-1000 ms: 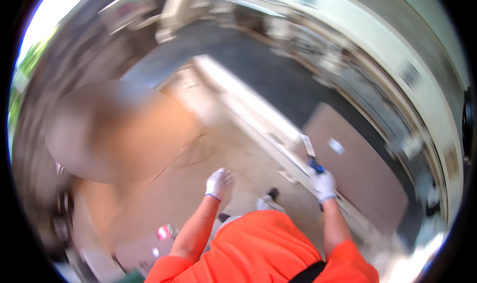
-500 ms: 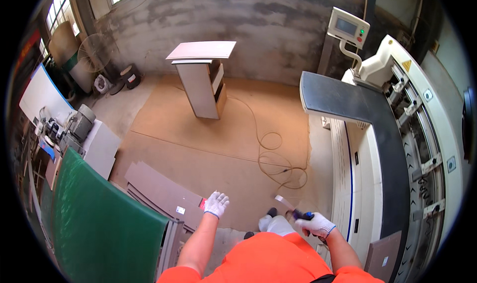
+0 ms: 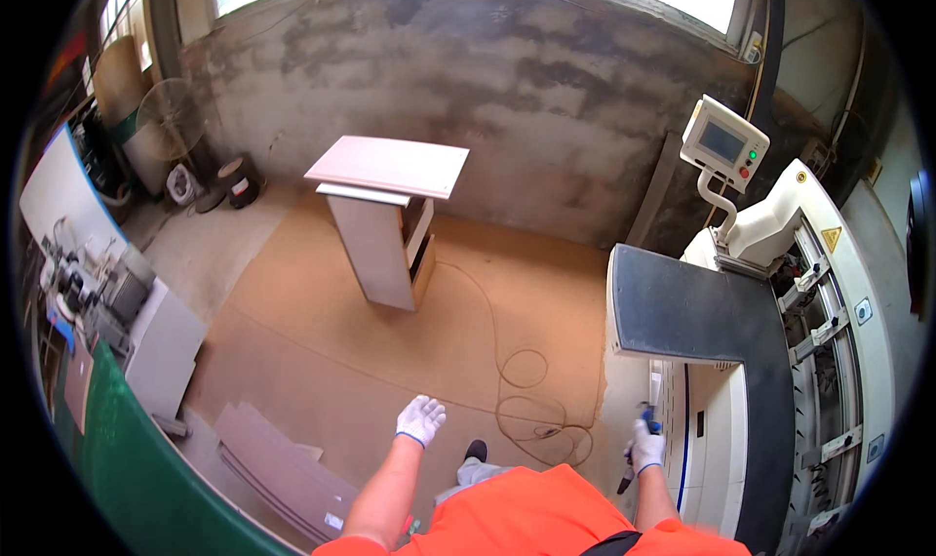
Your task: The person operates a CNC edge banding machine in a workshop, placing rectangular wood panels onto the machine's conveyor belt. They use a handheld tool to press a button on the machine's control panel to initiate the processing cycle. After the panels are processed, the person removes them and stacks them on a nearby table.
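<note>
Gloved hands over a dusty workshop floor.

My left hand point(image 3: 420, 420), in a white knit glove, hangs loose and spread over the brown fibreboard floor point(image 3: 322, 351), holding nothing. A thin cable point(image 3: 526, 400) coils between. My right hand point(image 3: 646, 451) is clenched round a slim blue-handled tool point(image 3: 639, 439), just beside the white panel-processing machine point(image 3: 780, 361).
</note>
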Demonstrator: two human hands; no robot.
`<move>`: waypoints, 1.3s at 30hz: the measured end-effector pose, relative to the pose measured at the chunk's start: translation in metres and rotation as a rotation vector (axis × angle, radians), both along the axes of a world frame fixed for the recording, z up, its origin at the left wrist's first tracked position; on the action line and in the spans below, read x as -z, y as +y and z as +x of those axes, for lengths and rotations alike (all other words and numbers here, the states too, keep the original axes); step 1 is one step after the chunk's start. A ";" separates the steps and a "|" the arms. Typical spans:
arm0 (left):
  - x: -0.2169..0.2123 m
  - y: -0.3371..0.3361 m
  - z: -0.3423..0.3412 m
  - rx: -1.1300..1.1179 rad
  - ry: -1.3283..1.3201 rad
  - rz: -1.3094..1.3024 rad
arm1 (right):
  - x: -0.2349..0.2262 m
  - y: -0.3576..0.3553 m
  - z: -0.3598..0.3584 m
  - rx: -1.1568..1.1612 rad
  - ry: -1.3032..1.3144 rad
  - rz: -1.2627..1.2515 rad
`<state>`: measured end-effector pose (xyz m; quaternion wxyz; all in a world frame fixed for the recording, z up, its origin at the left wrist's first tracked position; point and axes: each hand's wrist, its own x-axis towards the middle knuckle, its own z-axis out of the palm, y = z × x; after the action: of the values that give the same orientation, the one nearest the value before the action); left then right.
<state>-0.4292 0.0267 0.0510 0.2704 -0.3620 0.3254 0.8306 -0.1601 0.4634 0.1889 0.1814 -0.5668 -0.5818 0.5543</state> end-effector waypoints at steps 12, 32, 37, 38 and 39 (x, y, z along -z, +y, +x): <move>-0.057 0.187 -0.409 0.228 0.284 -0.110 | 0.000 -0.028 -0.129 -0.300 -0.070 -0.201; -0.092 0.210 -0.360 0.107 0.372 -0.038 | -0.028 -0.033 -0.543 -0.545 0.323 -1.092; -0.054 0.185 -0.311 0.214 0.317 -0.040 | -0.020 -0.026 -0.525 -0.278 0.264 -0.642; -0.068 0.178 -0.348 0.089 0.370 -0.186 | -0.022 -0.009 -0.507 -0.291 0.184 -0.566; -0.088 0.169 -0.383 -0.039 0.416 -0.353 | -0.064 -0.001 -0.496 -0.300 0.138 -0.491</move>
<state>-0.8123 0.1953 0.1391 0.1146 -0.2313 0.5066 0.8226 -0.6566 0.4626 0.2531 -0.0060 -0.4622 -0.4941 0.7364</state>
